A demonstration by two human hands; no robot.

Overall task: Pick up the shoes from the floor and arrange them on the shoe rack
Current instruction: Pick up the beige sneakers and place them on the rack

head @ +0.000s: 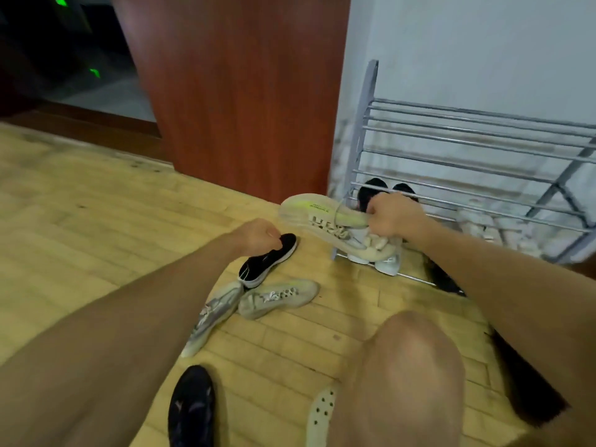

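On my feed the raised sneaker (325,221) reads cream, with a neon yellow-green streak along its side and pale laces. I see a black sneaker (269,259) edged by a white sole, a grey-streaked sneaker (213,314) in off-white, and a plain cream sneaker (279,298). The dark shoe (192,411) carries faint grey marks; the white clog (322,414) is dotted with dark holes. The rack (467,124) is silver-grey, the floor (80,221) pale yellow planks, the door (232,91) reddish-brown.
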